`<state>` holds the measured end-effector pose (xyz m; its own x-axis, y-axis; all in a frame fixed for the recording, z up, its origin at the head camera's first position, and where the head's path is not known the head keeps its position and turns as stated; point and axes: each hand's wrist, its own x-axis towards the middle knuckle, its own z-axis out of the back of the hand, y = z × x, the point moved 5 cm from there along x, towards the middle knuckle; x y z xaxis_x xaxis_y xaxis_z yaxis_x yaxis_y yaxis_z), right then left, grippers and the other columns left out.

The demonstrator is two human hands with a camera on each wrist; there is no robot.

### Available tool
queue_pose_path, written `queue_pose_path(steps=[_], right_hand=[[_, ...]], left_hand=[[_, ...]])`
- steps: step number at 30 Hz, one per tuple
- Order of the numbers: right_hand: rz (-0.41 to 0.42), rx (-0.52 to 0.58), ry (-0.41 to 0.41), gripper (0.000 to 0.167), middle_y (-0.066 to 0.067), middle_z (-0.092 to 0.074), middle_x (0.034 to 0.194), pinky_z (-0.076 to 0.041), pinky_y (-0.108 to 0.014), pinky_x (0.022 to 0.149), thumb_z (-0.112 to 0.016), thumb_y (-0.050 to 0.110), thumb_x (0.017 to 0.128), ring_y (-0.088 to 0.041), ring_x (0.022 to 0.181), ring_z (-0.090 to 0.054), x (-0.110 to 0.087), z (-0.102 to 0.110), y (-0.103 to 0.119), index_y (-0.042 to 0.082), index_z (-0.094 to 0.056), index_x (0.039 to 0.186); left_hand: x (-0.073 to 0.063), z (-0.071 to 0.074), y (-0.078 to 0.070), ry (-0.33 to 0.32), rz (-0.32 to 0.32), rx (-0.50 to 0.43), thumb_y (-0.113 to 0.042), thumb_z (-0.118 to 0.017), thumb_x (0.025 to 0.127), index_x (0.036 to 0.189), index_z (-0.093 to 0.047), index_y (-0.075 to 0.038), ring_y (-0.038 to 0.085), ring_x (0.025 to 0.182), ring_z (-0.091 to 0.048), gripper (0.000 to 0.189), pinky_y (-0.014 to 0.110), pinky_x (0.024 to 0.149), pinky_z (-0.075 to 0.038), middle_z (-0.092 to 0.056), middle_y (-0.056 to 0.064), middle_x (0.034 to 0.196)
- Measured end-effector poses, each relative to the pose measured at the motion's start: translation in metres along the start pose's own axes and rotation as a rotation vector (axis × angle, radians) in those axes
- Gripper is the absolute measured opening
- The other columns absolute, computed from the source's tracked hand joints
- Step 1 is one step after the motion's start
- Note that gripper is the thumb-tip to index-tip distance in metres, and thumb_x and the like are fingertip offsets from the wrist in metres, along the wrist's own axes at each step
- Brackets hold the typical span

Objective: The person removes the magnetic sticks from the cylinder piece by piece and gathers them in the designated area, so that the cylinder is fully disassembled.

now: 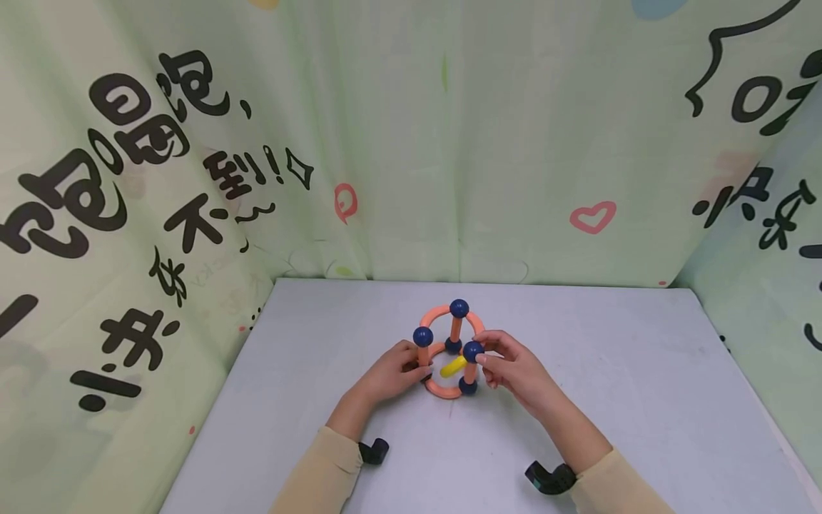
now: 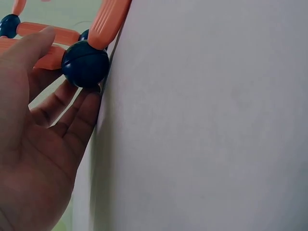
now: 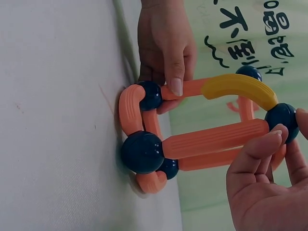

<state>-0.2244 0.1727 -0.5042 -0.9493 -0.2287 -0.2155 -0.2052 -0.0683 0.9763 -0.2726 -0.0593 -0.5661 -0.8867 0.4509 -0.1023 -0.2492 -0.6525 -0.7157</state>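
A toy frame of salmon rods and navy balls stands on the table, with a curved rod ring at the base and upright rods (image 3: 216, 139) rising to balls on top. My left hand (image 1: 390, 373) pinches the left upright rod just above a lower navy ball (image 2: 85, 64), thumb lying along the rod. With fingertips and thumb my right hand (image 1: 515, 369) holds the front-right top ball (image 3: 281, 122). From that ball extends a curved yellow rod (image 3: 240, 85); its far end overlaps the left upright in the right wrist view. Salmon arcs (image 1: 435, 314) join the top balls at the back.
The frame stands on a pale table (image 1: 642, 400) near its far edge. A light green printed curtain (image 1: 462, 143) hangs behind and along the sides. Black wrist-worn cameras (image 1: 551, 478) sit by both beige sleeves.
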Motion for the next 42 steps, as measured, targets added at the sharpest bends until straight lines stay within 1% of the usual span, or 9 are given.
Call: queue_pose_path(steps=[13,18,22,25,28,30,33,38,42], right_hand=[[0.003,-0.029,-0.006,0.045,-0.013,-0.050,0.121,-0.051,-0.027,0.065,-0.070,0.031,0.093,-0.022,0.075,-0.053,0.002,0.000,0.001,0.015,-0.052,0.131],[0.004,-0.026,0.012,0.046,-0.012,-0.051,0.119,-0.051,-0.026,0.066,-0.066,0.031,0.096,-0.021,0.076,-0.054,0.003,0.001,0.002,0.014,-0.049,0.135],[0.001,-0.033,0.015,0.048,-0.011,-0.053,0.116,-0.051,-0.026,0.066,-0.064,0.032,0.097,-0.021,0.077,-0.054,0.005,0.002,0.003,0.012,-0.048,0.138],[0.003,-0.039,0.017,0.049,-0.011,-0.054,0.114,-0.051,-0.026,0.067,-0.065,0.032,0.096,-0.021,0.076,-0.054,0.005,0.002,0.003,0.011,-0.050,0.137],[0.007,-0.037,0.020,0.049,-0.010,-0.054,0.111,-0.051,-0.026,0.067,-0.065,0.032,0.096,-0.021,0.076,-0.055,0.004,0.002,0.003,0.010,-0.050,0.137],[0.008,-0.037,0.021,0.050,-0.010,-0.054,0.110,-0.051,-0.026,0.067,-0.065,0.031,0.096,-0.021,0.076,-0.055,0.005,0.003,0.003,0.008,-0.049,0.137],[0.013,-0.041,0.024,0.052,-0.010,-0.054,0.109,-0.051,-0.026,0.067,-0.066,0.032,0.096,-0.021,0.077,-0.054,0.005,0.003,0.002,0.007,-0.049,0.138],[0.015,-0.050,0.022,0.048,-0.010,-0.055,0.109,-0.052,-0.027,0.067,-0.067,0.034,0.095,-0.022,0.077,-0.054,0.006,0.004,0.002,0.011,-0.052,0.134],[0.022,-0.054,0.027,0.046,-0.010,-0.055,0.109,-0.052,-0.027,0.067,-0.067,0.035,0.095,-0.022,0.077,-0.054,0.006,0.005,0.002,0.014,-0.053,0.133]], left_hand=[[0.002,-0.001,0.004,-0.027,0.019,0.010,-0.054,-0.061,0.093,0.115,-0.069,-0.034,0.014,0.096,-0.053,0.031,0.031,0.081,-0.047,-0.055,-0.006,0.108],[0.000,0.000,0.004,-0.028,0.027,-0.003,-0.051,-0.064,0.092,0.118,-0.068,-0.030,0.013,0.101,-0.056,0.033,0.035,0.090,-0.051,-0.056,-0.006,0.113],[-0.007,0.004,0.001,-0.067,0.043,0.036,-0.055,-0.066,0.089,0.117,-0.067,-0.027,0.013,0.106,-0.057,0.040,0.037,0.096,-0.052,-0.056,-0.004,0.121],[-0.015,0.009,-0.002,-0.106,0.053,0.100,-0.057,-0.062,0.091,0.112,-0.068,-0.025,0.012,0.099,-0.057,0.039,0.033,0.090,-0.053,-0.057,-0.005,0.114],[-0.023,0.016,-0.008,-0.114,0.056,0.157,-0.052,-0.060,0.095,0.098,-0.070,-0.023,0.009,0.083,-0.054,0.030,0.027,0.075,-0.049,-0.057,-0.007,0.095],[-0.029,0.019,-0.014,-0.097,0.028,0.178,-0.047,-0.060,0.096,0.088,-0.068,-0.023,0.009,0.074,-0.050,0.028,0.024,0.066,-0.045,-0.055,-0.008,0.084],[-0.037,0.022,-0.031,-0.057,-0.053,0.119,-0.043,-0.060,0.097,0.089,-0.070,-0.022,0.009,0.071,-0.050,0.024,0.023,0.063,-0.043,-0.055,-0.009,0.079],[-0.046,0.024,-0.060,-0.064,-0.199,-0.050,-0.035,-0.061,0.098,0.114,-0.070,-0.019,0.008,0.084,-0.056,0.024,0.022,0.074,-0.051,-0.064,-0.007,0.099],[-0.045,0.021,-0.072,-0.110,-0.243,-0.079,-0.032,-0.062,0.098,0.127,-0.065,-0.021,0.006,0.081,-0.054,0.031,0.020,0.071,-0.050,-0.065,-0.002,0.113]])
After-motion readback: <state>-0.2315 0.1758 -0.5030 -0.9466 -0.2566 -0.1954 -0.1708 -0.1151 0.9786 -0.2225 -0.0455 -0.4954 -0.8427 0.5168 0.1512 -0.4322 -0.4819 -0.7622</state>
